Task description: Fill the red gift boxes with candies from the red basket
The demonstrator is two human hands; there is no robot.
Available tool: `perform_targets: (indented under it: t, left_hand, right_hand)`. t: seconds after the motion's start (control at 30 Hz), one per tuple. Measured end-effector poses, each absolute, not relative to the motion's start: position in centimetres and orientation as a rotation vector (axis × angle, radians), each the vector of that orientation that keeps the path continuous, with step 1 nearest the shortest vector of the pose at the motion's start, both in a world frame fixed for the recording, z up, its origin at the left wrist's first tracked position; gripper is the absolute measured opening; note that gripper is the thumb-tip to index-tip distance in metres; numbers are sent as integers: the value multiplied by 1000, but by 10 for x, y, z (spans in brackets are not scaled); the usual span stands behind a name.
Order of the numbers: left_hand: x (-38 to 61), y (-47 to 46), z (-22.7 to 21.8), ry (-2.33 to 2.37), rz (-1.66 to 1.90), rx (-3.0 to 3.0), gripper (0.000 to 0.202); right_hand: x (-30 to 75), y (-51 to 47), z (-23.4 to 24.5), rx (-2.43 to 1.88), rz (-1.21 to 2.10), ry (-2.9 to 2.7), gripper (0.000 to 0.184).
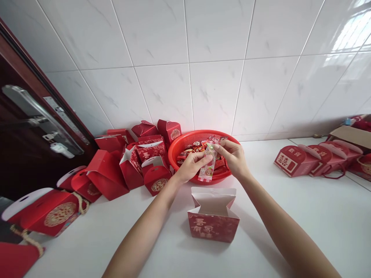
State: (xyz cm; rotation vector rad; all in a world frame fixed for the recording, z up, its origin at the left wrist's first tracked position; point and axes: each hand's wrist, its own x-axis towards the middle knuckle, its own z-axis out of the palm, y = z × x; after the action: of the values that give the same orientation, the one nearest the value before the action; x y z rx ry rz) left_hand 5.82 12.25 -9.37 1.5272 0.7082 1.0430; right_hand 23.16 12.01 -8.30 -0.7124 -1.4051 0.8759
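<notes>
Both my hands hold a long candy packet (209, 165) with a green and pink print, upright over the red plastic basket (185, 142). My left hand (191, 166) pinches the packet's left side near its middle. My right hand (233, 156) grips its top end. The basket holds several red wrapped sweets. Just in front of it, between my forearms, stands an open red paper gift box (213, 216) with its flaps up and its inside white.
A heap of several folded red gift boxes (139, 158) lies left of the basket against the tiled wall. Larger red boxes with rope handles (49, 212) sit at the near left. More red boxes (313, 160) and a cardboard carton (352, 135) lie at right. A dark door (26, 131) is at left.
</notes>
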Motion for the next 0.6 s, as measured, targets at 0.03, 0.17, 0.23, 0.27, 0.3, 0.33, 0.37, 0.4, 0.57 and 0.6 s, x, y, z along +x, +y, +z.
perform_targets:
  t: [0.03, 0.17, 0.23, 0.27, 0.3, 0.33, 0.37, 0.4, 0.57, 0.6]
  left_hand:
    - [59, 123, -94, 714, 1063, 1523, 53]
    - [59, 122, -93, 736, 1112, 1555, 49]
    - [59, 122, -93, 740, 1110, 1573, 48]
    - [59, 122, -93, 741, 1105, 1578, 48]
    - [59, 122, -94, 743, 1101, 1582, 48]
    - [59, 123, -94, 745, 1094, 1583, 48]
    - [59, 123, -94, 747, 1087, 1583, 49]
    - [59, 123, -94, 748, 1081, 1581, 50]
    - [59, 123, -95, 767, 1046, 1555, 47]
    - [58, 122, -94, 765, 1034, 1554, 47]
  right_hand:
    - [231, 120, -83, -719, 859, -1416, 49]
    - [230, 120, -86, -720, 861, -1412, 47]
    - [229, 120, -87, -714, 898, -1387, 45]
    - [229, 120, -88, -715, 918, -1375, 43]
    - [228, 121, -88, -715, 935, -1367, 41]
    - [228, 121, -89, -714, 948, -1362, 39]
    - [228, 121, -90, -711, 961, -1359, 37]
    - [228, 122, -91, -707, 971, -1354, 37]
    - [229, 126, -95, -679, 1027, -1283, 34]
    - [229, 127, -95, -670, 1038, -1261, 34]
